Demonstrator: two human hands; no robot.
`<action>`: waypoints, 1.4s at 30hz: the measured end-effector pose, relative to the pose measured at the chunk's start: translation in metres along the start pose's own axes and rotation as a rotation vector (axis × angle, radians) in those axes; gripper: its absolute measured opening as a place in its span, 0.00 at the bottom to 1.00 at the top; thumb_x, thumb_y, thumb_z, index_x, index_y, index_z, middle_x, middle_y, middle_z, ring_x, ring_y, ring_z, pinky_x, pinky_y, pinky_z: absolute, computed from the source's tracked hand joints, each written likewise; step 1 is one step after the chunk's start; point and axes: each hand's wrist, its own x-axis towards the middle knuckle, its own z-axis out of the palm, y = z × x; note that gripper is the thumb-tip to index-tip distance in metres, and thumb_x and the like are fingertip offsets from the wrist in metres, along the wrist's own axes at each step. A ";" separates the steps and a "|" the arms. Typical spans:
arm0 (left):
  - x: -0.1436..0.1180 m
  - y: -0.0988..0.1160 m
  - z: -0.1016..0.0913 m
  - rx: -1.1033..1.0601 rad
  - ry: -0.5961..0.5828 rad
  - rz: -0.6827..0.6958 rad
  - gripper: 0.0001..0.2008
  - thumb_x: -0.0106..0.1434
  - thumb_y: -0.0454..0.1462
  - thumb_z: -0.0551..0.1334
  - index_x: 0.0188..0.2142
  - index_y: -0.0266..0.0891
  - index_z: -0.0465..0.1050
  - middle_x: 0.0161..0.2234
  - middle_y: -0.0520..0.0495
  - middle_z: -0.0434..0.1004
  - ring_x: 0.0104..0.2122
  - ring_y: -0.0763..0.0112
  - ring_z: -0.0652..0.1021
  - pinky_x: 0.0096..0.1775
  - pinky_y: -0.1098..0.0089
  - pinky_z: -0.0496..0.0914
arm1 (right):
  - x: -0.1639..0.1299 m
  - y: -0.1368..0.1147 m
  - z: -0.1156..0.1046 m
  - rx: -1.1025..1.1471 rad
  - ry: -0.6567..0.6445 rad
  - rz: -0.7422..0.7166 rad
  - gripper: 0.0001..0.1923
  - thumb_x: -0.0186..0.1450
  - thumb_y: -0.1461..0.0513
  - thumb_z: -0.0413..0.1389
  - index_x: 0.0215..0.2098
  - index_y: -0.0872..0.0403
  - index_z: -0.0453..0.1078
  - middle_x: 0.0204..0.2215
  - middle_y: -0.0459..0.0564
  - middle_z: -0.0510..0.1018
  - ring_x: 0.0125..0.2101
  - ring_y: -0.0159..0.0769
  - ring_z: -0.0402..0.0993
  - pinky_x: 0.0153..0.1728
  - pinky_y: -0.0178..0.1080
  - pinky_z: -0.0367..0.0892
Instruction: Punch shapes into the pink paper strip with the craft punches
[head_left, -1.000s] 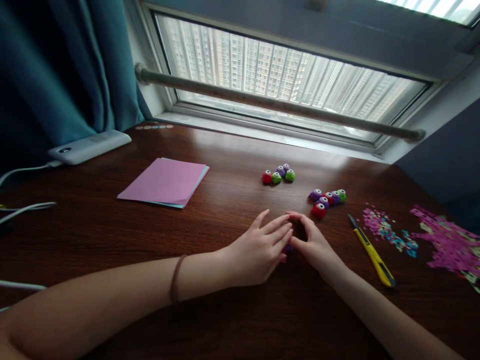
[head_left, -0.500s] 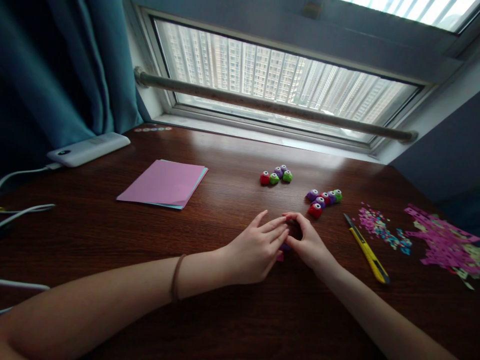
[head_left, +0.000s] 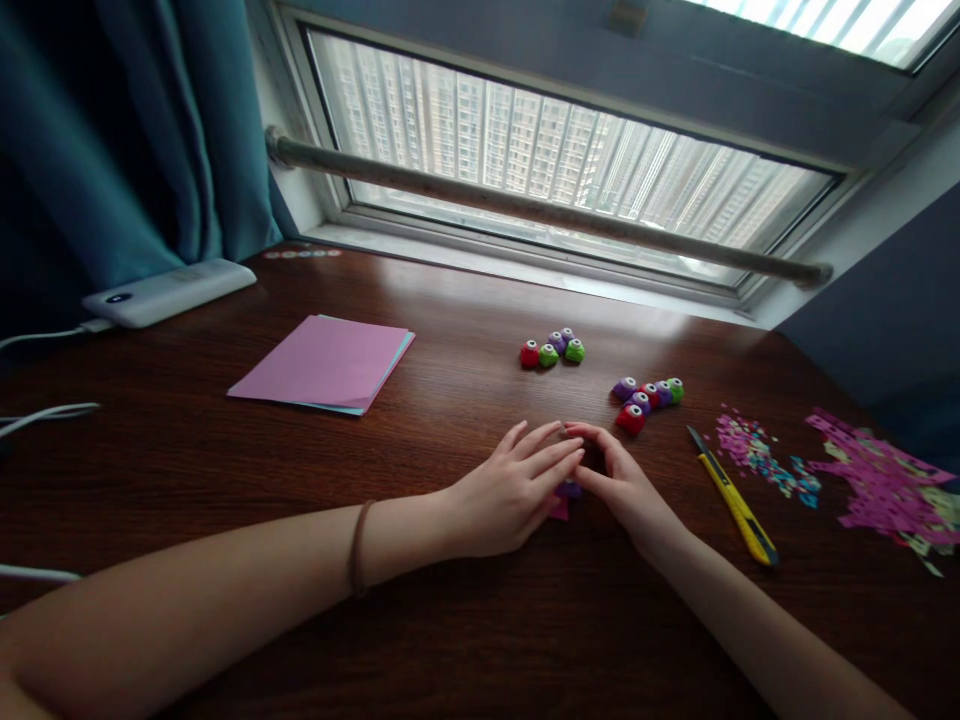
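My left hand [head_left: 510,490] lies palm down over the table, its fingers stretched out and slightly spread. Partly under its fingertips is a purple piece [head_left: 571,488], and a pink scrap [head_left: 559,508] shows beside it. Mostly covered, neither can be made out fully. My right hand [head_left: 630,495] curves in from the right, thumb and forefinger apart, their tips meeting the left fingertips. Just beyond stand small red, purple and green figures with a single white eye, one group [head_left: 649,397] on the right and another group [head_left: 556,346] farther back.
A yellow craft knife [head_left: 739,508], blade out, lies right of my hands. Past it are tiny paper bits [head_left: 761,452] and pink and pale shreds [head_left: 892,490]. Square coloured papers [head_left: 322,362] lie at left. A white phone-like device [head_left: 172,292] with a cable sits near the curtain.
My left fingers have spread and shifted slightly over the purple piece, so more of it and the pink scrap shows. My right thumb has straightened a little. The figures stay put.
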 end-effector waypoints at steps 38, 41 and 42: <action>0.002 -0.002 -0.004 -0.081 -0.013 -0.188 0.13 0.58 0.37 0.56 0.42 0.33 0.63 0.47 0.37 0.63 0.54 0.56 0.60 0.58 0.54 0.55 | 0.000 0.017 -0.036 -0.422 0.217 -0.164 0.10 0.59 0.59 0.57 0.39 0.52 0.72 0.42 0.51 0.74 0.45 0.43 0.68 0.51 0.49 0.61; 0.001 -0.001 -0.004 -0.088 -0.007 -0.188 0.12 0.57 0.36 0.56 0.41 0.32 0.63 0.47 0.36 0.63 0.54 0.56 0.60 0.58 0.55 0.55 | 0.001 0.017 -0.036 -0.491 0.262 -0.209 0.12 0.59 0.59 0.57 0.42 0.53 0.71 0.43 0.52 0.73 0.46 0.44 0.66 0.49 0.49 0.62; 0.001 -0.001 -0.004 -0.086 -0.007 -0.191 0.12 0.57 0.36 0.56 0.41 0.32 0.63 0.47 0.36 0.63 0.54 0.56 0.60 0.58 0.55 0.54 | -0.001 0.015 -0.034 -0.526 0.297 -0.241 0.14 0.59 0.60 0.57 0.44 0.53 0.69 0.44 0.53 0.71 0.46 0.45 0.65 0.48 0.50 0.63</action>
